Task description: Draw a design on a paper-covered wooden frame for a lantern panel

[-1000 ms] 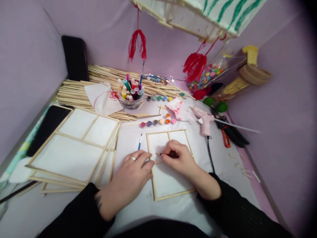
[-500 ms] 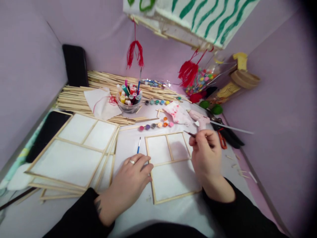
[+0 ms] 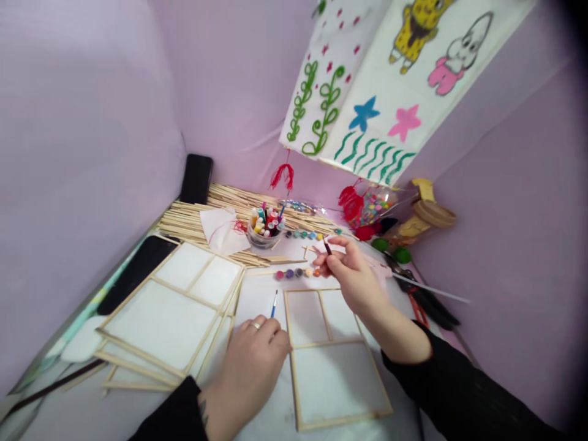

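Head view. The right hand (image 3: pixel 351 275) is raised above the table, its fingers pinched around a thin dark-handled brush (image 3: pixel 327 245), whose tip points up and away from the person. The hand hangs over the far edge of a small wooden frame (image 3: pixel 331 355) covered with white paper, close to a row of small paint pots (image 3: pixel 297 273) lying just beyond that frame.

The left hand (image 3: pixel 250 367) rests palm down on the white table surface (image 3: pixel 257 294), fingers loosely curled and holding nothing; its fingertips touch the left rail of the small frame. A ring shows on one finger. A blue-handled brush (image 3: pixel 274 303) lies on the table just beyond this hand, beside the frame's far left corner.

To the left lies a stack of larger paper-covered frames (image 3: pixel 172 312). Behind them a pile of wooden sticks (image 3: pixel 215 211) runs along the wall, with a clear cup of markers (image 3: pixel 264 229) standing in front of it and a second row of paint pots (image 3: pixel 305 234) beside the cup. A painted paper lantern (image 3: pixel 390 92) with red tassels (image 3: pixel 282 174) hangs overhead. Black-handled tools (image 3: pixel 432 306) lie at the right edge of the table.
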A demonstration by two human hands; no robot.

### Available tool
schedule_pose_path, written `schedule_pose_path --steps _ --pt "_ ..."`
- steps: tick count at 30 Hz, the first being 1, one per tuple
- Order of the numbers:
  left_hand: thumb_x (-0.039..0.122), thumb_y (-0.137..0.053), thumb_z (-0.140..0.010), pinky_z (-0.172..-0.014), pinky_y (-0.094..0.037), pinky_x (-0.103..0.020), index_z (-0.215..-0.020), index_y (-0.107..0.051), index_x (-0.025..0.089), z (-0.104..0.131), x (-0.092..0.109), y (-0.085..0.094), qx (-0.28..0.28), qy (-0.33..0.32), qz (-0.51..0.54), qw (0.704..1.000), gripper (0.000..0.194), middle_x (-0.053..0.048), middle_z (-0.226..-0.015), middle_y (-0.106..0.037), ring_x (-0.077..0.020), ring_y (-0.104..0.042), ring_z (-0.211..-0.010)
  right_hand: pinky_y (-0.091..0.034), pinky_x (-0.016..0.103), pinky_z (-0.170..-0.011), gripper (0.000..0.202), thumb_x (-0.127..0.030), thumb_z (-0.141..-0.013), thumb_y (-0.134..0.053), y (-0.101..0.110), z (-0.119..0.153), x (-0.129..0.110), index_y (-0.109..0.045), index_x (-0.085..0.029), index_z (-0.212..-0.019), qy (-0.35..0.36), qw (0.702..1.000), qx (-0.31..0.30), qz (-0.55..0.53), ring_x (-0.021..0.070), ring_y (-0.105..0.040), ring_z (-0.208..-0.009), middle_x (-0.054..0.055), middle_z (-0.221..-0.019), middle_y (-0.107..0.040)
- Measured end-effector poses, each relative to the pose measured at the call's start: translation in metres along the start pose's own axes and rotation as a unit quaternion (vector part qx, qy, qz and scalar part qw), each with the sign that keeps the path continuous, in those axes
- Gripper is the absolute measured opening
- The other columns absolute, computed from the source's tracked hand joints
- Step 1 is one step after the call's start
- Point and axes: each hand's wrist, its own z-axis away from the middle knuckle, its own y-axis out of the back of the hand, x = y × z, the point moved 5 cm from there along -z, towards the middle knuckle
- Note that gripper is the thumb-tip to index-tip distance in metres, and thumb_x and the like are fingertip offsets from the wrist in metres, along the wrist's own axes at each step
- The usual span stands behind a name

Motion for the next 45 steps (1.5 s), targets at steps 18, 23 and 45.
schedule_pose_path --steps 18,23,45 --pt "0.024 -0.054 -0.086 -0.063 -0.049 -0.031 -0.095 -0.062 0.014 0.005 -0.024 0.002 -0.144 0.233 0.045 0.961 0.015 -0.011 -0.080 -0.071 -0.0261 -0.070 -0.075 -0.042 0.026 -0.056 0.017 -0.028 -0.073 -0.065 -0.090 -0.128 -0.036 -0.072 -0.017 -0.083 0.105 0.947 -0.037 0.302 0.0146 -0.057 -0.058 0.002 -0.065 -0.067" --pt "0.014 -0.043 -0.089 -0.061 -0.050 -0.034 -0.095 -0.064 0.012 0.005 -0.024 0.002 -0.176 0.237 0.039 0.954 0.022 -0.014 -0.080 -0.072 -0.0289 -0.071 -0.076 -0.044 0.027 -0.057 0.021 -0.028 -0.076 -0.061 -0.071 -0.106 -0.048 -0.072 -0.017 -0.090 0.122 0.952 -0.011 0.280 0.0152 -0.059 -0.060 0.003 -0.072 -0.071" --pt "0.022 -0.035 -0.089 -0.070 -0.049 -0.035 -0.100 -0.063 0.013 0.003 -0.019 -0.002 -0.158 0.217 -0.007 0.963 0.031 -0.015 -0.086 -0.071 -0.0286 -0.069 -0.083 -0.044 0.028 -0.083 0.026 -0.017 -0.090 -0.048 -0.089 -0.062 -0.049 -0.072 -0.018 -0.099 0.263 0.815 -0.105 0.505 0.0193 -0.063 -0.094 0.008 -0.101 -0.071"
